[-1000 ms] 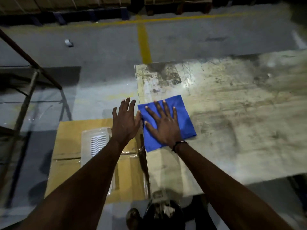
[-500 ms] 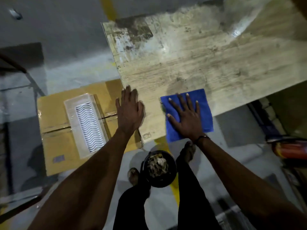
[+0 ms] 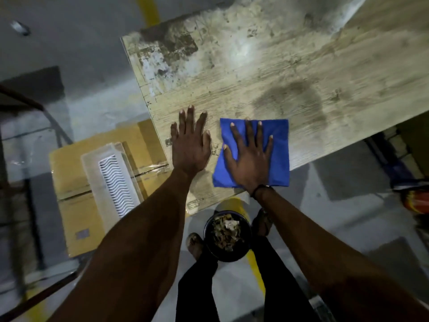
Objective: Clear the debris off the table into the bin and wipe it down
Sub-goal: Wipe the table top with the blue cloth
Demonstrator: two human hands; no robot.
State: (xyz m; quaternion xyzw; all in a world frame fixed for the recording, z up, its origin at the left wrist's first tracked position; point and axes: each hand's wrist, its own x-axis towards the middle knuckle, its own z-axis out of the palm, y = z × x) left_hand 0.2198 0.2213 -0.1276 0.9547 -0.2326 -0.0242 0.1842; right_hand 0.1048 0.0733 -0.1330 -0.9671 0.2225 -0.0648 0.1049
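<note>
A folded blue cloth lies on the worn, stained wooden table near its front edge. My right hand presses flat on the cloth with fingers spread. Just left of the cloth, my left hand rests flat on the bare tabletop near the table's left corner, fingers straight. Below the table edge, on the floor between my feet, stands a black bin holding brownish debris.
A cardboard box with a white slatted plastic tray on it sits left of the table. A dark metal frame stands at far left. A red object lies on the floor at right. Yellow floor lines run under the table.
The cloth under my right hand slid from the table's left edge toward me and to the right. My left hand moved onto the tabletop. The view tilted down, showing the bin.
</note>
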